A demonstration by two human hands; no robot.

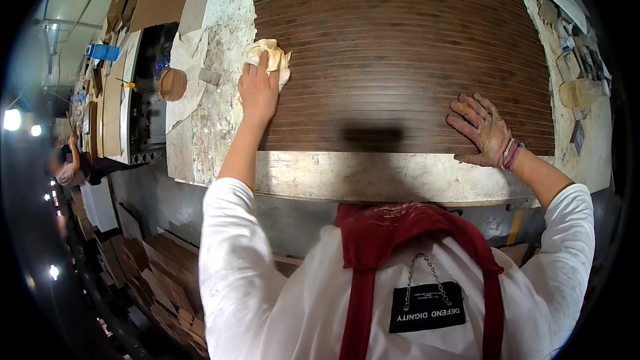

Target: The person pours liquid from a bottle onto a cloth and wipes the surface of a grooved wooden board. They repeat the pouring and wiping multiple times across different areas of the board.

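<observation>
A large brown slatted wood panel [400, 53] lies flat on a stained whitish worktable [373, 177]. At the panel's left edge, my left hand [259, 93] presses a crumpled cream cloth [268, 53] down, its fingers on top of the rag. My right hand [485, 131] rests with fingers spread on the panel's lower right part, the heel of the palm near the front edge. Dark stain marks its fingers, and a pinkish band [512, 155] circles that wrist. Nothing shows in the right hand.
Left of the panel are a small grey block [209, 77] and a round brown container [172, 85]. A jar of yellowish liquid [579, 93] stands at the right edge among scraps. Flattened cardboard [163, 267] is stacked below left. Another person [77, 167] works at the far left.
</observation>
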